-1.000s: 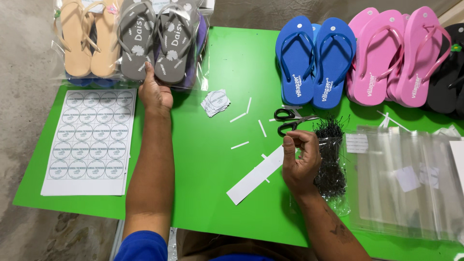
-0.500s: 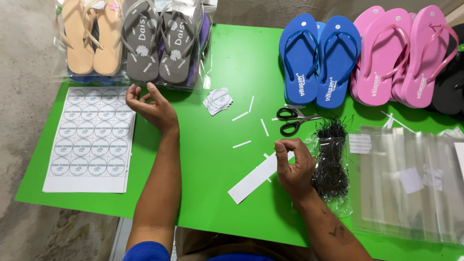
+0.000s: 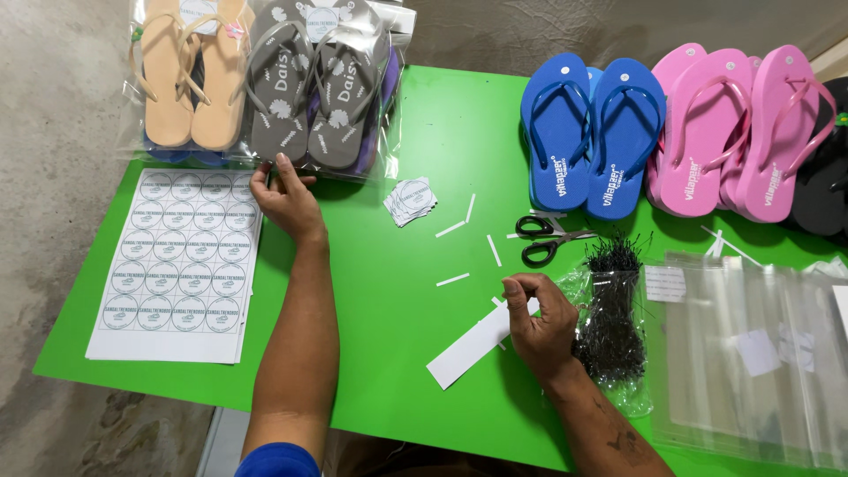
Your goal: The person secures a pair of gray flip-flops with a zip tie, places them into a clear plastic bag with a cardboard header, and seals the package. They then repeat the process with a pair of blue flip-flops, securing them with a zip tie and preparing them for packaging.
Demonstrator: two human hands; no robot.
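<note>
The left hand [image 3: 284,196] rests at the worktop's [image 3: 389,353] far left, fingers half curled on the bottom edge of the bagged grey sandals [image 3: 314,84], beside the sticker sheet [image 3: 177,265]. The right hand [image 3: 541,322] pinches loosely at the end of a white paper strip [image 3: 468,349] near the front edge; whether anything is between its fingertips I cannot tell. This looks like labelling in progress; a sticker likely needs lifting cleanly. The clear bags [image 3: 760,353] are cut off at right, and the black ties [image 3: 609,309] blur together.
</note>
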